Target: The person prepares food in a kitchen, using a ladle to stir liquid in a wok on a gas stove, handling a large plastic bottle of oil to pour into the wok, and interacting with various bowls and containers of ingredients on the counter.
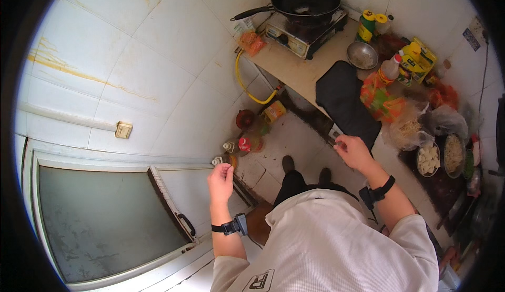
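Observation:
My left hand (221, 181) is raised at the left, fingers curled in and the thumb against them, with nothing visible in it. Behind it, bottles with white caps (219, 160) stand on the floor by the wall. My right hand (352, 152) hangs at the counter's front edge, fingers bent. Just beyond its fingertips is a small silvery-white piece (334, 131), perhaps a tag, beside a black folded cloth or bag (340, 90) on the counter. Whether my fingers grip any of it cannot be told. Each wrist carries a black strap with a small device.
A black wok (305, 0) sits on a gas stove (298, 35) at the back. A yellow hose (246, 88) loops below. A steel bowl (362, 55), seasoning bottles (390, 69), plastic bags and a bowl of pale cubes (428, 158) line the counter. A glazed door (102, 221) is at left.

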The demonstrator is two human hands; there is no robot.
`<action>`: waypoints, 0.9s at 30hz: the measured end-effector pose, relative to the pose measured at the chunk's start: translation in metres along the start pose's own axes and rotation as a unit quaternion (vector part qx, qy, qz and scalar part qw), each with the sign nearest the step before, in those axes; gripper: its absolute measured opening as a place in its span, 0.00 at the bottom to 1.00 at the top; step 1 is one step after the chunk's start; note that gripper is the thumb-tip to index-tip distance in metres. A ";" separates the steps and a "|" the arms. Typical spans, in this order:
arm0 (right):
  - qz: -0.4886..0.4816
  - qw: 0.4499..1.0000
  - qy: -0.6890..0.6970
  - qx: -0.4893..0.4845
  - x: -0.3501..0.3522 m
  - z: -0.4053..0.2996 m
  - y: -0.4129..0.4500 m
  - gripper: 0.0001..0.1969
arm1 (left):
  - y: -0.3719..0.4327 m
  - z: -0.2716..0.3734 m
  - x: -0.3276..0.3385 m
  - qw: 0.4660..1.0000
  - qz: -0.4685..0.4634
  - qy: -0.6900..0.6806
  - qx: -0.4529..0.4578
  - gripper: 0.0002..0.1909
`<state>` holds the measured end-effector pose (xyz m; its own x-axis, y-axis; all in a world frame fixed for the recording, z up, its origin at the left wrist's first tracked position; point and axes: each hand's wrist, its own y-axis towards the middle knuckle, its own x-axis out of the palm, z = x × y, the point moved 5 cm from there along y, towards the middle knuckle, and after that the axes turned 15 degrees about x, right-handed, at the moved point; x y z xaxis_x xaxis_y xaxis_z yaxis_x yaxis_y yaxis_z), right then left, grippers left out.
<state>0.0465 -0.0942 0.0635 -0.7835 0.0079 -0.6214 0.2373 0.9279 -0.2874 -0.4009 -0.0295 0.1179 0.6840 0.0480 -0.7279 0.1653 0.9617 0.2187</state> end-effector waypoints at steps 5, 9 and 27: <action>0.017 1.000 -0.001 0.005 -0.017 0.012 -0.005 0.10 | 0.016 0.029 0.022 0.999 -0.015 -0.016 0.043 0.06; 0.056 0.998 0.022 0.013 -0.033 0.018 -0.011 0.10 | 0.041 0.049 0.034 0.994 -0.005 -0.032 0.100 0.05; 0.177 0.971 0.012 0.160 -0.031 0.010 0.056 0.09 | 0.267 0.050 0.165 0.928 -0.202 -0.135 0.283 0.07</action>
<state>0.0898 -0.0460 0.0588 -0.6324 0.3167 -0.7070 0.6575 0.7020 -0.2737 -0.2089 0.2221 0.0888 0.6257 -0.4275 -0.6525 0.7412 0.5866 0.3264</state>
